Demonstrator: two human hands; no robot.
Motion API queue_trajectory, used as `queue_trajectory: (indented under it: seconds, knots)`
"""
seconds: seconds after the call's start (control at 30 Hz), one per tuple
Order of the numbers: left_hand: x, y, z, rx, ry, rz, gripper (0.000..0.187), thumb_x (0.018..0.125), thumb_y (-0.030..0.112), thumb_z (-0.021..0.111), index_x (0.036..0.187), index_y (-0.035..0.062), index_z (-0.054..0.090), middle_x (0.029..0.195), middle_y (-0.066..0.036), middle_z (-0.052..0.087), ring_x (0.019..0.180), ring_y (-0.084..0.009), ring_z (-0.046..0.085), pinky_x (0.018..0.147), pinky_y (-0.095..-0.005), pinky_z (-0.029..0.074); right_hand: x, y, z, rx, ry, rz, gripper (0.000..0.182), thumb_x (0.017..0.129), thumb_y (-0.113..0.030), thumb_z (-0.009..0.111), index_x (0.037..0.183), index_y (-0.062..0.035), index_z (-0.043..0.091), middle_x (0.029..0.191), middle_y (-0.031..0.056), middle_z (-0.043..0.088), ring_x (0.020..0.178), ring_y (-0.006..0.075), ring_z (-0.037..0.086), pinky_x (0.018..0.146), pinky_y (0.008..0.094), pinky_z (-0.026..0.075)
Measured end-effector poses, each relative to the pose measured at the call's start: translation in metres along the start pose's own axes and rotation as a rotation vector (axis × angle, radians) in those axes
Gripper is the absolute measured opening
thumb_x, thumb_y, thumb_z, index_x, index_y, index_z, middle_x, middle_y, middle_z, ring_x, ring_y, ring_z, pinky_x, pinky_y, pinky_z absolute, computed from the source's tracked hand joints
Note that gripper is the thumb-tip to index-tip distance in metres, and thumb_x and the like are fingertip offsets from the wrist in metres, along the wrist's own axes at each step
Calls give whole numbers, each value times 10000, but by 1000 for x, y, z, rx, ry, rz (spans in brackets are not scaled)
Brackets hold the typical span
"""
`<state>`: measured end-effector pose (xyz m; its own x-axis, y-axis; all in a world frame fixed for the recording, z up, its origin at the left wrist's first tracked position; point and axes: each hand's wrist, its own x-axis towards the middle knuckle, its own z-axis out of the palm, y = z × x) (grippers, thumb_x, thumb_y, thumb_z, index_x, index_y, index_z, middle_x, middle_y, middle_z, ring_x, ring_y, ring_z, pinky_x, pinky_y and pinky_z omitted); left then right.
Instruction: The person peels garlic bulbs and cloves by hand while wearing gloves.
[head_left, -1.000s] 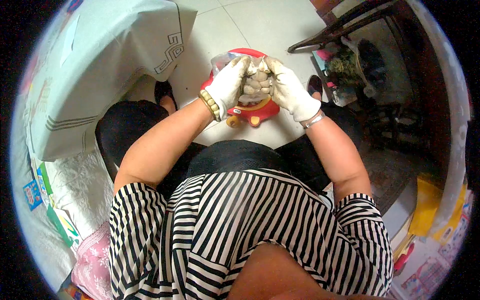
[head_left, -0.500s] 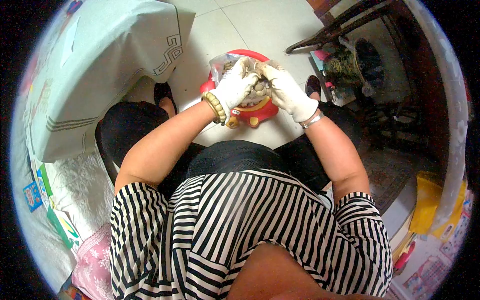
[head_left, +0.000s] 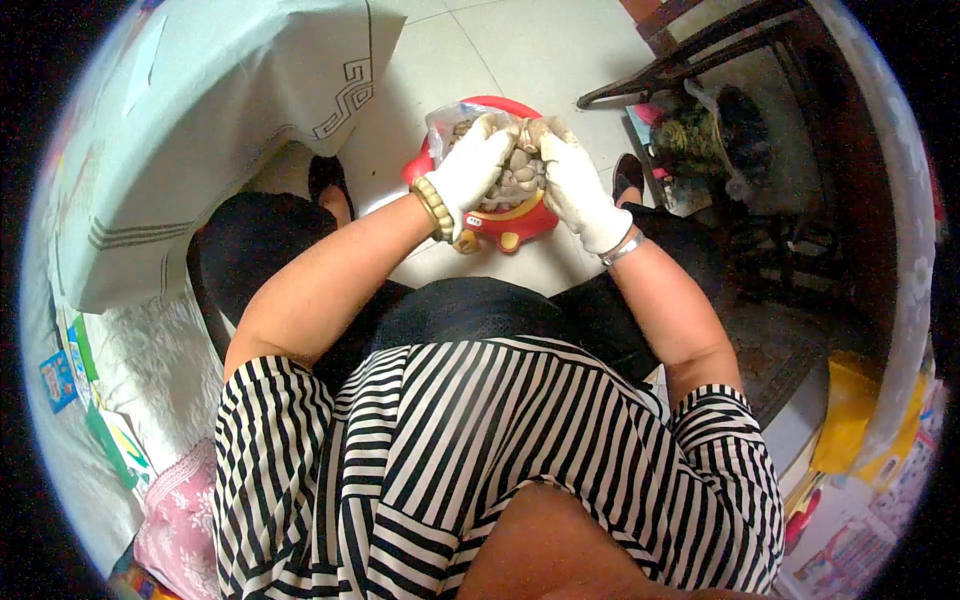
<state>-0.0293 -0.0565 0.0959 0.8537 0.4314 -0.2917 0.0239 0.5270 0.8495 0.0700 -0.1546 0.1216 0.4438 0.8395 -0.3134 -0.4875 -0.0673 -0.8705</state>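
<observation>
My left hand (head_left: pixel 476 170), in a white work glove with dirty fingertips, is closed over a red plastic stool-like toy (head_left: pixel 500 236) with yellow trim on the floor. Opposite it, my right hand (head_left: pixel 577 185) wears a matching glove, its fingers also curled. Between the fingertips of both hands shows a small brownish piece (head_left: pixel 527 136), its kind too small to make out. Below them lies a heap of beige-brown, nut-like lumps (head_left: pixel 520 178) in a clear plastic bag (head_left: pixel 445 122), set in the red toy's top.
A table draped in a pale green cloth (head_left: pixel 240 110) stands at the left. At the right are a dark wooden chair frame (head_left: pixel 690 65) and a yellow bag (head_left: pixel 850 410). Pale floor tiles (head_left: pixel 470 50) lie beyond the red toy. A pink patterned cloth (head_left: pixel 180 515) is at lower left.
My hands have moved slightly apart, uncovering more of the lumps between them. The whole view has shifted a little.
</observation>
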Motion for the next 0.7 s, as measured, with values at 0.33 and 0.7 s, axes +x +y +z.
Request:
queue_trajectory:
  seconds: [0.33,0.7]
  knots:
    - [-1,9,1,-285,-62,-138,174,933,177,421,1001,57,526,836,-53,607,670,-115,598,599,-242,519,7,-1,0,126,84,16,235,939,-185,418,1098,-14,442,940,108,586,710,207,640,596,321,572]
    - [20,-21,-20,-91,56,-100,221,892,155,488,1065,21,523,928,-88,618,741,-162,614,650,-281,522,20,12,-16,-12,92,50,248,935,-201,437,1096,-13,448,889,104,591,637,174,627,532,283,553]
